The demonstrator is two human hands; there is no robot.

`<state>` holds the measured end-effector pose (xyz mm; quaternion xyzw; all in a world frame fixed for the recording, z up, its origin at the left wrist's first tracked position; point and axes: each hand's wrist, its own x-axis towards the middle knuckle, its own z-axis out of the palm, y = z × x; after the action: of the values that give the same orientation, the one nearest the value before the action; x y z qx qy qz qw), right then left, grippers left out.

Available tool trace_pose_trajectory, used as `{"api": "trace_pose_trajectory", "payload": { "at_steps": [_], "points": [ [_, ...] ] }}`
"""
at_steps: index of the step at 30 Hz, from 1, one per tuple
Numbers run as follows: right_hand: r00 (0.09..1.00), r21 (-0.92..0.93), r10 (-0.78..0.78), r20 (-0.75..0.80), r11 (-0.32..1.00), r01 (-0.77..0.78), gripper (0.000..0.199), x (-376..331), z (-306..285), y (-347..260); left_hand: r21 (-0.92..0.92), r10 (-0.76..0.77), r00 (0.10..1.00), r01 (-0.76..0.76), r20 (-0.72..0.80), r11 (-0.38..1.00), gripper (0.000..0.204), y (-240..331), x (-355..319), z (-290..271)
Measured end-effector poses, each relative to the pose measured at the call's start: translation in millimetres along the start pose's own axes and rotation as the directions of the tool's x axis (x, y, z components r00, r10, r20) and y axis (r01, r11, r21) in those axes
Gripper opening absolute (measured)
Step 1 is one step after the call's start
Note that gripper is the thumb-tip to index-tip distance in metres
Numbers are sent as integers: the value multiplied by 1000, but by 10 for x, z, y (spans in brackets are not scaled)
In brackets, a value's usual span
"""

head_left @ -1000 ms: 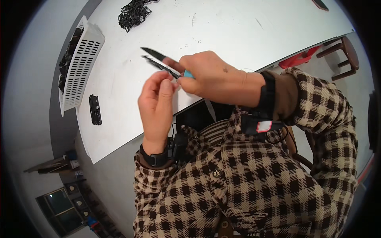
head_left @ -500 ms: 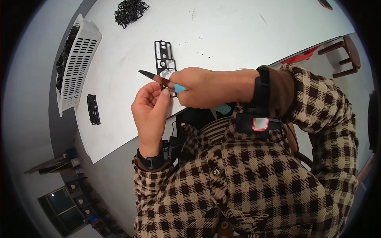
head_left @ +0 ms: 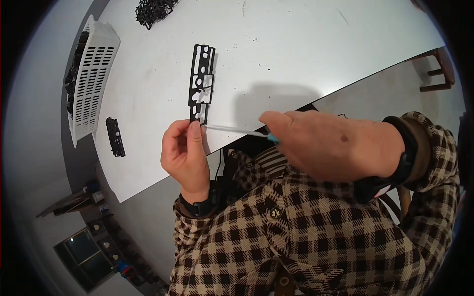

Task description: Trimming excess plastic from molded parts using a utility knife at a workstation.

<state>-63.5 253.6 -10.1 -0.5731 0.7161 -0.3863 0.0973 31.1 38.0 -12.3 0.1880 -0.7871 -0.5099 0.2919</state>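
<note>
My left hand (head_left: pixel 185 150) pinches the near end of a long black plastic frame (head_left: pixel 193 90) with several cut-outs, thumb on top. The frame's far end reaches away over the white table. In my right hand (head_left: pixel 321 143) is a knife (head_left: pixel 237 130) with a light-blue handle, mostly hidden by the fingers. Its blade looks thin and blurred and points left, the tip close to the frame's near end beside my left thumb. Whether the blade touches the frame I cannot tell.
A white slotted basket (head_left: pixel 96 69) holding black parts stands along the table's left edge. Several black frames (head_left: pixel 115 137) lie stacked near it. A heap of black parts (head_left: pixel 153 11) sits at the far side. Dark crumbs dot the white table (head_left: pixel 148 98). A brown stool (head_left: pixel 439 71) stands at right.
My right hand has swung right and toward me with the knife, away from the frame's middle. My left hand still holds the frame, now slightly nearer me and showing more of it.
</note>
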Motion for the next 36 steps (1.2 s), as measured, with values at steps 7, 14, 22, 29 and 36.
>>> {"api": "trace_pose_trajectory", "payload": {
  "at_steps": [7,14,22,29,36],
  "points": [
    [969,49,118,216,990,-132,12,149,-145,-79,-15,-15,1000,15,-14,1000,13,37,-41,50],
    [892,-429,-148,426,835,344,11,314,-231,-151,82,-30,999,26,43,996,11,-24,-13,-63],
    [829,-164,-5,559,980,117,14,432,-282,-116,424,197,957,-272,212,864,11,-104,60,-149],
    [623,-164,164,765,985,-58,17,700,-384,-122,472,266,928,-362,259,804,14,-118,102,-119],
    [415,-306,408,813,906,-291,18,873,-377,-186,475,299,909,-409,291,779,16,-125,101,-119]
  ]
}}
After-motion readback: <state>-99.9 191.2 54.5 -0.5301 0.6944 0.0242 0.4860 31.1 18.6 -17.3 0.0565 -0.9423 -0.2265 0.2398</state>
